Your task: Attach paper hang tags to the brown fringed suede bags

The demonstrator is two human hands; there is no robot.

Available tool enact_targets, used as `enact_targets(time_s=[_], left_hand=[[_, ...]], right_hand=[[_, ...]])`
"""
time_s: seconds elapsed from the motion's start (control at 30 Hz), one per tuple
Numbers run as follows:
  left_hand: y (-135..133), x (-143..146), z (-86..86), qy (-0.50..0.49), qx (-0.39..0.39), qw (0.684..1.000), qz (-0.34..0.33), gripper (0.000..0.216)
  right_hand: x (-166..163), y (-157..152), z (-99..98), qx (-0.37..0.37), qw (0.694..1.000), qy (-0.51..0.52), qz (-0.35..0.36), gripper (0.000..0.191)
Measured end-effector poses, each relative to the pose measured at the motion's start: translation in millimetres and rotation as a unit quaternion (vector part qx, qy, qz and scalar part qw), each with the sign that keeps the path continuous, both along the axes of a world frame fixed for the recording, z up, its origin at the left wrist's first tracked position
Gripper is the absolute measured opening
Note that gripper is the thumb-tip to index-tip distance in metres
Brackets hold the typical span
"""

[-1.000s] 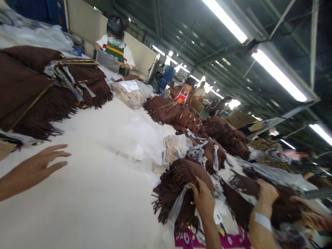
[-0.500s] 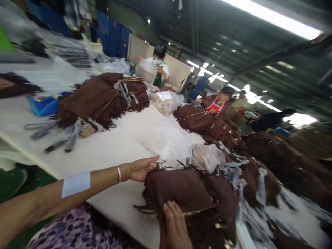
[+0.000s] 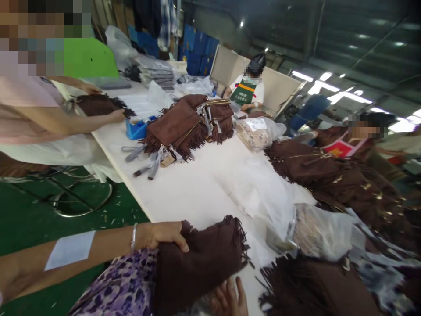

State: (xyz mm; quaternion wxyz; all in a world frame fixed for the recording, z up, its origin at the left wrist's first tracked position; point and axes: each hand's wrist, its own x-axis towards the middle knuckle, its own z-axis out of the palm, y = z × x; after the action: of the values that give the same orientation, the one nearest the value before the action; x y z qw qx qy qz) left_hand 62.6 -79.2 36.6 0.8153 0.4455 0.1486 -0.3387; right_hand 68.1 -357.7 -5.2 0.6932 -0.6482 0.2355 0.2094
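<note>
A brown fringed bag (image 3: 200,263) is raised near the front edge of the white table, its fringe hanging on the right side. My left hand (image 3: 169,236) grips its upper left corner, thumb on top; a bracelet and a pale patch show on that arm. Below the bag's lower right edge is my right hand (image 3: 232,298), fingers apart and pointing up, partly cut off by the frame. Whether it touches the bag is unclear. On the table to the right lies another brown fringed piece (image 3: 315,285).
Brown fringed bags (image 3: 184,118) lie stacked mid-table beside a blue tape dispenser (image 3: 137,128). Clear plastic bags (image 3: 263,188) and a wrapped bundle (image 3: 256,131) lie rightward. One co-worker (image 3: 39,105) handles a brown piece at left; others work beyond. A stool (image 3: 82,199) stands on the green floor.
My left hand has taken hold of a bag and lifted it left, off the pile. My right hand has come off the bag's flat face. The view has swung left, bringing in a co-worker.
</note>
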Motion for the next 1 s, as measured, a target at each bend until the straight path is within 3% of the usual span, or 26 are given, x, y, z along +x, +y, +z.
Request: enact_targets(time_s=[0.1, 0.2, 0.3, 0.37, 0.43, 0.5, 0.63, 0.7, 0.77, 0.9, 1.0], left_hand=[[43, -28, 23.3, -0.037, -0.022, 0.999, 0.027, 0.033], [88, -43, 38.7, -0.063, 0.011, 0.995, 0.078, 0.038], [129, -38, 37.4, -0.067, 0.071, 0.986, 0.133, 0.043], [150, -24, 27.4, -0.065, 0.165, 0.968, 0.176, 0.042], [162, -5, 13.3, -0.076, 0.327, 0.915, 0.225, 0.042], [164, 11, -1.8, -0.083, 0.469, 0.839, 0.263, 0.046], [140, 17, -27.7, -0.127, 0.587, 0.740, 0.301, 0.070], [125, 10, -36.6, -0.191, 0.654, 0.674, 0.286, 0.082], [116, 4, -42.9, -0.239, 0.708, 0.627, 0.219, 0.083], [117, 11, -51.5, -0.254, 0.755, 0.601, 0.065, 0.065], [125, 27, -54.1, -0.256, 0.773, 0.579, 0.038, 0.065]], right_hand=[[3, 56, 17.7, 0.122, 0.987, 0.057, 0.085, 0.067], [17, 108, 48.4, 0.210, 0.958, 0.077, 0.183, 0.046], [52, 153, 71.8, 0.215, 0.948, 0.022, 0.232, 0.037], [87, 183, 73.2, 0.167, 0.952, -0.019, 0.257, 0.040], [123, 211, 62.4, 0.102, 0.956, -0.048, 0.269, 0.047], [153, 231, 43.9, 0.043, 0.961, -0.060, 0.266, 0.052], [172, 241, 8.3, -0.062, 0.962, -0.116, 0.240, 0.079], [168, 238, -1.1, -0.091, 0.956, -0.151, 0.234, 0.096], [164, 236, -5.0, -0.109, 0.951, -0.173, 0.234, 0.101], [174, 242, -6.5, -0.131, 0.942, -0.192, 0.244, 0.101], [186, 247, -6.0, -0.141, 0.936, -0.200, 0.251, 0.102]])
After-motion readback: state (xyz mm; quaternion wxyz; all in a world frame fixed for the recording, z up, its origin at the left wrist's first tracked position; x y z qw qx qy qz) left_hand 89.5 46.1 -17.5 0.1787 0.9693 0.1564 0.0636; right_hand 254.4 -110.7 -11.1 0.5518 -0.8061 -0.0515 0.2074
